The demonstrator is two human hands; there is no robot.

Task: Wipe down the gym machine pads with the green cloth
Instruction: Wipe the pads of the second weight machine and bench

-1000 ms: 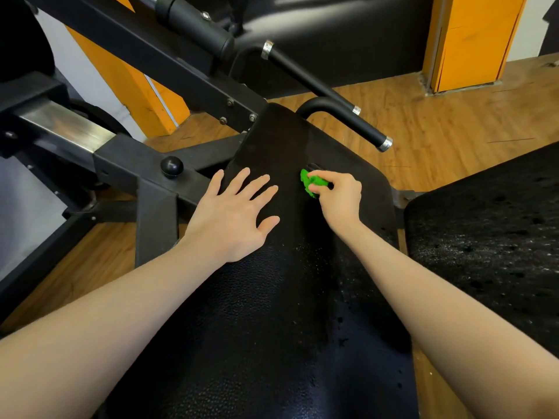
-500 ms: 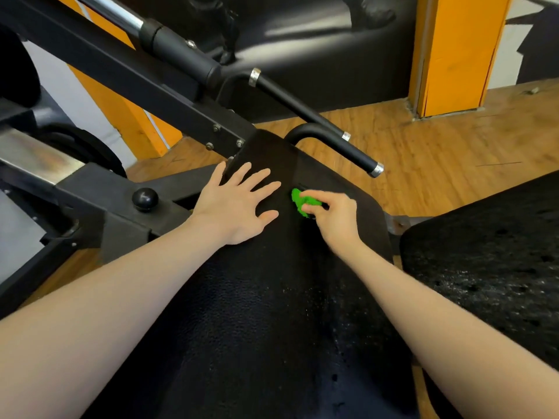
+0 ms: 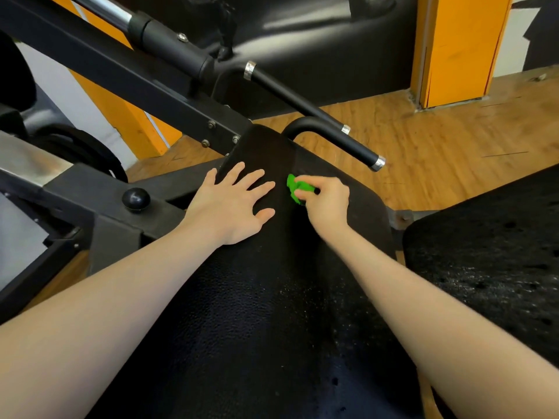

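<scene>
A long black padded bench runs from the bottom of the view up to the machine frame. My left hand lies flat on its upper left part, fingers spread. My right hand grips a small bunched green cloth and presses it on the pad's upper middle, just right of my left fingertips. Most of the cloth is hidden inside the fist. A second black pad lies to the right, speckled with droplets.
A black handle bar with a silver cap juts out just beyond my right hand. The black steel frame with a round knob stands at left. Wooden floor and an orange pillar lie behind.
Both hands have slid farther up the pad toward the frame. The right hand keeps its grip on the cloth and has rubbed it slightly leftward.
</scene>
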